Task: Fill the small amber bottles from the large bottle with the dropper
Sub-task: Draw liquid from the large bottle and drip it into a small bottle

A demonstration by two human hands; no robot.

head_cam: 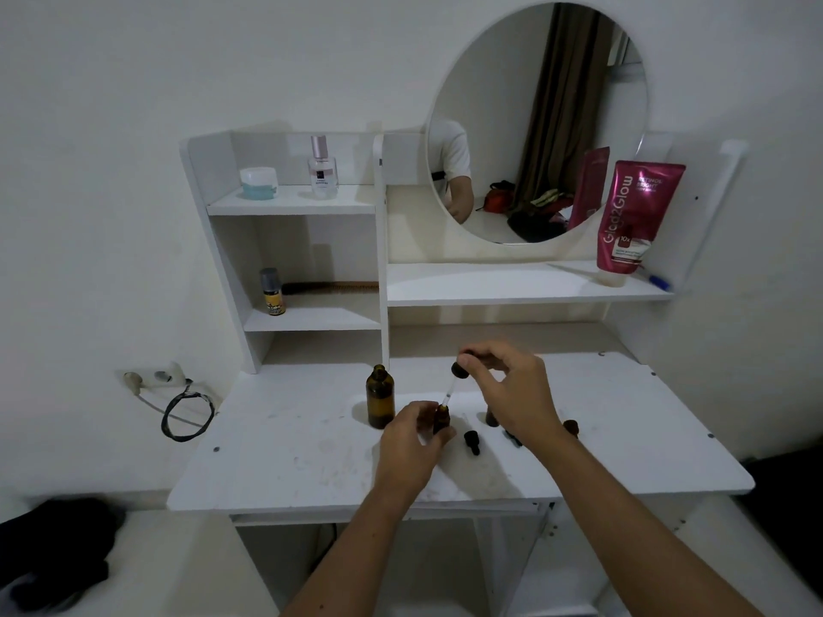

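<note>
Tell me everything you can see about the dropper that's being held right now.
The dropper has a black rubber bulb on top and a thin clear tube below. The right hand pinches the bulb. It hangs tilted, its tip at the mouth of the small amber bottle, which the left hand steadies on the white table. Any liquid inside is too small to tell.

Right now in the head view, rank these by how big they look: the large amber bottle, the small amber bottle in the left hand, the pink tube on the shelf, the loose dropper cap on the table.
1. pink tube
2. large amber bottle
3. small amber bottle, partly hidden by the left hand
4. loose dropper cap, close in size to the small bottle, so this last pair is unsure.
</note>
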